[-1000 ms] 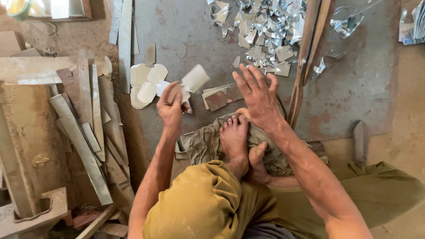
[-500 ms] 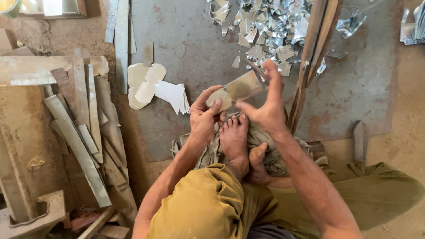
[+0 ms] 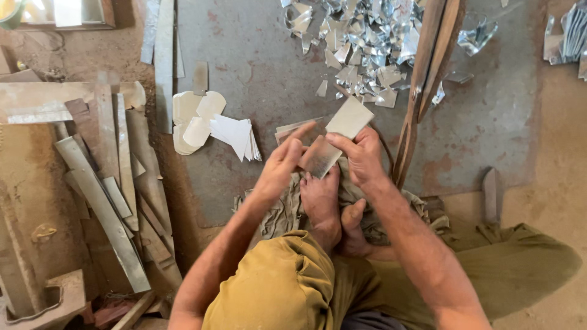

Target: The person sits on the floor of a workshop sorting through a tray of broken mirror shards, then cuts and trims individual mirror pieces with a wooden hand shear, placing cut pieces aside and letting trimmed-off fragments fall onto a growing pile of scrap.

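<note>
I sit on the floor with my bare feet [image 3: 330, 205] on a crumpled cloth [image 3: 278, 211]. My right hand [image 3: 362, 156] grips a small rectangular piece of sheet metal [image 3: 333, 137] that sticks up and to the right. My left hand [image 3: 282, 160] touches the lower left end of the same piece with its fingertips, just above my toes. A few similar flat pieces [image 3: 293, 127] lie under my hands on the grey metal plate [image 3: 257, 67].
A stack of cut white shapes [image 3: 211, 125] lies left of my hands. Shiny metal offcuts [image 3: 361, 43] are heaped at the top. Long shear handles [image 3: 425, 79] run diagonally at right. Metal strips and bars [image 3: 104, 183] lie at left.
My left hand put down the white pieces on the stack at left and came to the metal piece. My right hand picked that piece up and now holds it above my feet.
</note>
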